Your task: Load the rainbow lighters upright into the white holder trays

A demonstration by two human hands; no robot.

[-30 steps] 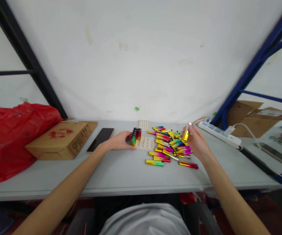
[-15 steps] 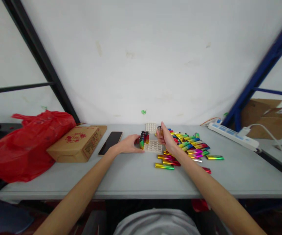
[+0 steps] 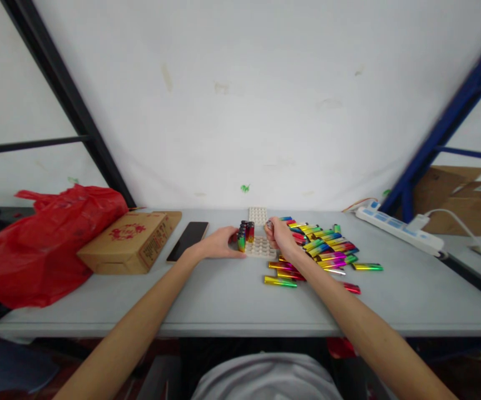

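Observation:
A white tray with round sockets [image 3: 261, 248] lies on the grey table [image 3: 223, 294]. Several rainbow-coloured lighters [image 3: 245, 234] stand upright at its left end. My left hand [image 3: 220, 244] rests flat against the tray's left side, fingers spread near the standing lighters. My right hand [image 3: 279, 236] is closed on one lighter and holds it just over the tray's right part. A heap of loose lighters [image 3: 323, 247] lies to the right of the tray. A second white tray [image 3: 258, 215] lies behind.
A black phone [image 3: 188, 240], a cardboard box [image 3: 127, 242] and a red plastic bag [image 3: 44, 239] sit to the left. A white power strip [image 3: 398, 230] with a cable lies at the right back. A few lighters [image 3: 281, 281] lie nearer the front edge.
My right hand picked a lighter from the heap, carried it left to the tray and has lowered it onto the tray. The left hand has stayed by the tray. The camera shifted slightly.

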